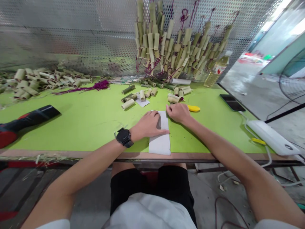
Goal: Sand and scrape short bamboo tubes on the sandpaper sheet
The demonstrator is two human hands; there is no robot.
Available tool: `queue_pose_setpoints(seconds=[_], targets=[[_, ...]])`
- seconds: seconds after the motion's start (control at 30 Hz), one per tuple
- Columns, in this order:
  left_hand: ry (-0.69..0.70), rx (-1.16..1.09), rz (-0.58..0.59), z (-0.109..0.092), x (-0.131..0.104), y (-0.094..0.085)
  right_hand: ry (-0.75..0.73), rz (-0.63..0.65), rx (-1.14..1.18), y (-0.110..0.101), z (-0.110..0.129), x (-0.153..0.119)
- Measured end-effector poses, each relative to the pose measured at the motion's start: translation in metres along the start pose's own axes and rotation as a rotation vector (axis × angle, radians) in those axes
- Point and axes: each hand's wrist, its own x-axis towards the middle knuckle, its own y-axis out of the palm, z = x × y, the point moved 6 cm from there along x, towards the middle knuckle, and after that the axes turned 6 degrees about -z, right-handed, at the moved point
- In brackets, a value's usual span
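A strip of white paper lies lengthwise on the green tabletop in front of me, its near end at the table edge. My left hand rests on it, thumb stretched across the sheet and fingers slightly bent, holding nothing. At the paper's upper right corner, my right hand is closed with its fingers curled under. What they grip, if anything, is hidden. A yellow handle-like piece shows just behind that hand. Short bamboo tubes lie beyond the right hand, and more tubes sit around a small paper scrap.
Bamboo pieces are heaped at left, beside purple string. A black-and-red tool lies nearer. Strung bamboo hangs on the mesh panel. On the right are an oil bottle, a phone and a white power strip.
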Motion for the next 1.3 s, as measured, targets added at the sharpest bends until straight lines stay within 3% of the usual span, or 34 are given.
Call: queue_pose_setpoints(seconds=[0.97, 1.3], targets=[[0.020, 0.010, 0.035, -0.003, 0.000, -0.001, 0.044, -0.087, 0.024, -0.003, 0.001, -0.006], [0.006, 0.012, 0.037, -0.004, 0.000, -0.002, 0.054, -0.060, 0.028, -0.004, 0.004, -0.008]])
